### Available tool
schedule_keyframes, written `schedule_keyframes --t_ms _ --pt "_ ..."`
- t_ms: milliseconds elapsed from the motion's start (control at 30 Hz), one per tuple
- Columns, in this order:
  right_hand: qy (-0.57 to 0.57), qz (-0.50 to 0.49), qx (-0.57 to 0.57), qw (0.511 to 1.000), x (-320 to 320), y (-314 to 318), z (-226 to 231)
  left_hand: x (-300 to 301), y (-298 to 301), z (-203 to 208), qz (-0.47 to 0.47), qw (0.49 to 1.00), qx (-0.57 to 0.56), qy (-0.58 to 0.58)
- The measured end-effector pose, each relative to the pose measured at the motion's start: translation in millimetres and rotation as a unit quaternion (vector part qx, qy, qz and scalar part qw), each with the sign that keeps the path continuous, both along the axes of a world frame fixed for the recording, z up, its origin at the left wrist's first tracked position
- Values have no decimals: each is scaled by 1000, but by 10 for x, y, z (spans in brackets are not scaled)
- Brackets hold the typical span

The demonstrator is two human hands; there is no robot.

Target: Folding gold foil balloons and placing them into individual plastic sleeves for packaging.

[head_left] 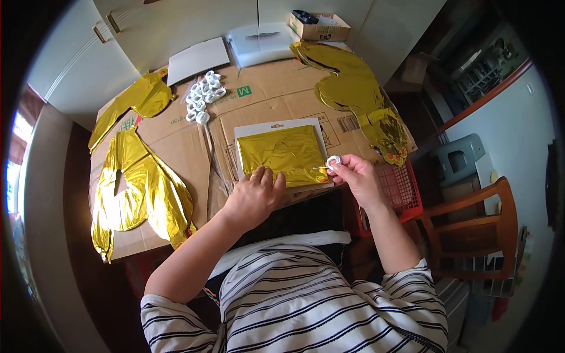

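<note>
A folded gold foil balloon (282, 154) lies on a white backing card (276, 126) on flattened cardboard (265, 100). My left hand (254, 195) presses flat on the balloon's near left edge, fingers spread. Just right of the balloon, my right hand (356, 176) pinches a small white tape roll (333, 161), with a thin strip running from it toward the balloon's corner.
A pile of white tape rolls (203, 99) sits at the back. Gold foil balloons lie at the left (138, 188), back left (141, 97) and right (353, 88). A white sheet (197, 59), clear plastic packet (262, 44), small cardboard box (318, 25), red crate (400, 188) and wooden chair (471, 229) surround.
</note>
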State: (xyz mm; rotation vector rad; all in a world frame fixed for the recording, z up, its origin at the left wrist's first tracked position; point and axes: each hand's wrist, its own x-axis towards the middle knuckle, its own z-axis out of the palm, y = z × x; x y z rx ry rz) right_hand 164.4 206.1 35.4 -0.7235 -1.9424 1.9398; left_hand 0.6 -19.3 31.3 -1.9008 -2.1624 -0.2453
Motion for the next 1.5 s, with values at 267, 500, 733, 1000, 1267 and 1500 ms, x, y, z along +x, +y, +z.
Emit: schedule_keyframes --t_ms 267,500,733,1000,1267,1500 --pt "45 -26 13 999 38 -88 41 -77 -36 -10 -26 1000 -1 10" --pt "99 -33 32 994 194 -209 58 -101 -63 31 -47 998 39 21" --pt "127 -18 145 981 191 -469 51 -231 11 165 -43 996 76 10" --pt "189 -24 429 883 -70 -619 52 -318 53 375 -39 993 83 -74" --pt "211 19 659 722 -570 -455 -68 -373 86 381 -39 993 89 -70" --pt "108 16 696 710 -776 -434 -229 -409 73 335 -49 993 100 -47"
